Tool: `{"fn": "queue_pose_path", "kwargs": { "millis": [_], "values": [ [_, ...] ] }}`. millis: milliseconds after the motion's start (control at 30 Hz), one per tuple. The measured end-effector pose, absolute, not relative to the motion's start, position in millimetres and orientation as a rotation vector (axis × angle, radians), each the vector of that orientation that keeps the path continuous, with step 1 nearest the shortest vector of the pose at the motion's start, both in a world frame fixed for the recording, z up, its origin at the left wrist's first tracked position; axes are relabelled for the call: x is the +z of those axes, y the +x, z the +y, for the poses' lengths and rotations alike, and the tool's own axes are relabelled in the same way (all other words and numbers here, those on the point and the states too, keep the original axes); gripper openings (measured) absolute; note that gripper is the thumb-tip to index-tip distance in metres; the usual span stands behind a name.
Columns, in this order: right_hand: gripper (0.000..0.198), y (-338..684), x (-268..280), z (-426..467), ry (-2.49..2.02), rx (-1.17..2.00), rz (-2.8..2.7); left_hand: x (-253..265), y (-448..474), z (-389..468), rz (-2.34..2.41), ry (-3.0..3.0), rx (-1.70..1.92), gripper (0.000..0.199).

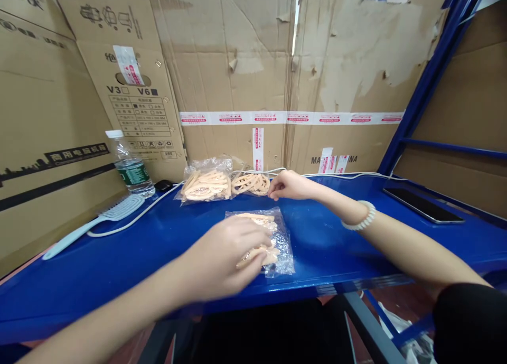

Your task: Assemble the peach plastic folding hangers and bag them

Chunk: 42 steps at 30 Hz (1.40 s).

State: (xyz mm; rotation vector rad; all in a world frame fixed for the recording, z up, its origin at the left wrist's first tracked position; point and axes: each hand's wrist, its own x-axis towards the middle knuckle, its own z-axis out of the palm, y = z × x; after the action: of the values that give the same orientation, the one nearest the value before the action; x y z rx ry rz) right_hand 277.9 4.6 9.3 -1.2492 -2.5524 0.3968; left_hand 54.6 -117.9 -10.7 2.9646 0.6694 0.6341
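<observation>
My left hand [237, 250] is closed over a clear plastic bag [283, 248] near the table's front edge, its fingers and thumb bent around beige strips inside. The hand covers much of that bag. Further back, my right hand [291, 185] has its fingers curled in a pinch at the right end of a small pile of beige loops [251, 183]. Whatever sits between those fingertips is too small to make out. Left of the loops lies a fuller clear bag of beige strips [206, 184].
On the blue table [328, 232] a water bottle [132, 168] stands at the left, behind a pale blue hairbrush [114, 210]. A white cable [130, 225] runs along the back. A phone [422, 204] lies at the right. Cardboard panels [237, 78] wall the back.
</observation>
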Motion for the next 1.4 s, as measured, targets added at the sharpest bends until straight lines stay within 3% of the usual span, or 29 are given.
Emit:
{"fn": "queue_pose_path", "kwargs": {
  "millis": [267,433,700,933,1000,1133,1200,1400],
  "values": [
    [0.025,276,-23,-156,-0.804,-0.112,-2.411,-16,68,-4,0.512,2.798,0.233,0.041],
    [0.028,261,-74,-185,-0.715,-0.395,-2.402,-31,57,3,0.551,2.658,0.141,0.041],
    [0.037,276,-72,-173,-0.837,-0.123,-2.575,-33,24,-7,0.661,2.685,0.237,0.041],
    [0.032,295,-51,-147,-0.903,0.096,-2.675,-30,-16,-23,0.772,2.722,0.265,0.045],
    [0.034,296,-48,-144,-0.931,0.076,-2.699,-29,-28,-32,0.818,2.744,0.257,0.055],
    [0.040,294,-45,-135,-0.918,0.051,-2.770,-27,-50,-43,0.783,2.768,0.215,0.099],
    [0.040,294,-44,-127,-0.891,0.037,-2.809,-26,-57,-46,0.763,2.768,0.175,0.108],
    [0.037,304,-31,-100,-0.753,0.113,-2.876,-29,-54,-60,0.826,2.825,0.236,0.094]
  ]
}}
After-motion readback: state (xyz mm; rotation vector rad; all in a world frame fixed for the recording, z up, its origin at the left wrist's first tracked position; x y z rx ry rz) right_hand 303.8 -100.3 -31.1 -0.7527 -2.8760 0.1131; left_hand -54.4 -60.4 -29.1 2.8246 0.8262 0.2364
